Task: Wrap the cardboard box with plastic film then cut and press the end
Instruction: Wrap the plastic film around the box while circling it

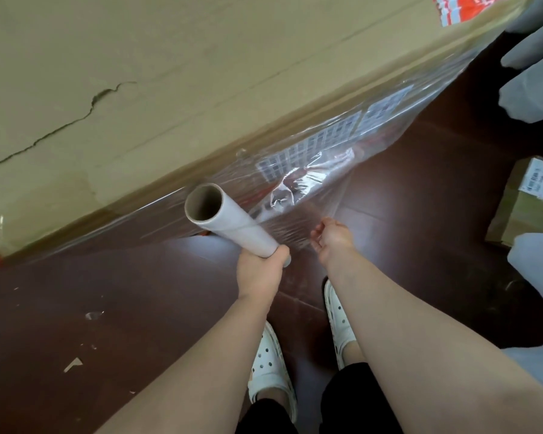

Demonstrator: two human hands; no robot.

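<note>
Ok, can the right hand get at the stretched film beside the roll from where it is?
Probably yes. The right hand is open just beside the stretched film, with nothing between them; the left hand grips the roll off to one side.

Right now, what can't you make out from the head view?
Head view:
Box: frame's top and left edges cut it off.
Roll: lower end hidden by left hand.
Film: transparent, so whether right hand touches it is unclear.
Small box: label too small, right edge cuts it.
</note>
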